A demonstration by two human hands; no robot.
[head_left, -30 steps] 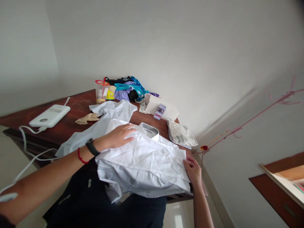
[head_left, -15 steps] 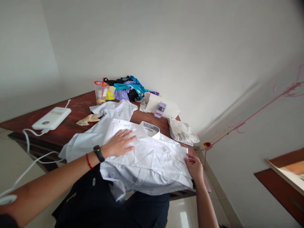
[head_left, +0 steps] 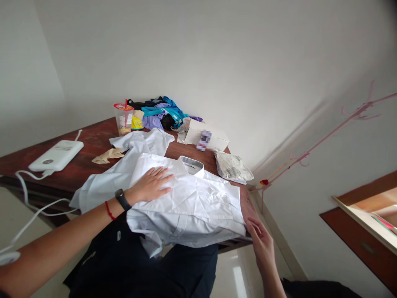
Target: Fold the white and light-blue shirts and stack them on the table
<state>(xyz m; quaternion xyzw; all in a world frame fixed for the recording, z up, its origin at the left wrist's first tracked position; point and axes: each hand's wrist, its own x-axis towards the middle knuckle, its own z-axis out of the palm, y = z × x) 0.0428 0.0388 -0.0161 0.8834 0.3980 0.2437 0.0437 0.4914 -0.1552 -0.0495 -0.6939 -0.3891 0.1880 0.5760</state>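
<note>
One white shirt (head_left: 198,196), partly folded, collar upward, on brown table (head_left: 89,130), lower centre of frame. One left hand (head_left: 151,185), laid flat on it, fingers spread, gripping nothing. One right hand (head_left: 262,240), lower right, fingers loose, clasping nothing, at shirt's edge; contact unclear. One white box (head_left: 218,135), centre.

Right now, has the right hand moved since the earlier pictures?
Yes. Judged against the table, the right hand has moved toward the near edge, down along the right side of the white shirt.
</note>
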